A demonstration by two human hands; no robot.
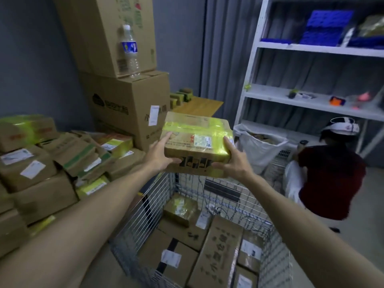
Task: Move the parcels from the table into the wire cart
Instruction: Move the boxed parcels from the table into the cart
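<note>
Parcels (41, 163) heaped at far left. Left hand (160, 154) and right hand (232, 161) curled round opposite ends of one yellow-taped parcel (197, 140), in the air above the wire cart (145, 213). Seemingly stiff, fairly light; glossy tape possibly slippery, so better gripped at bare cardboard corners.

Parcel (197, 142): brown cardboard, yellow-green tape bands, white label, black print on the near face. Wire cart (145, 213): silver-grey grid. Cart parcels (218, 252): brown, white labels, one black tape strip. Desk parcels (68, 154): brown, with yellow or green tape. Water bottle (129, 50): clear, blue label, white cap. Shelf unit (311, 48): white, carrying blue blocks (328, 26). Second person's shirt (330, 179): dark red.
</note>
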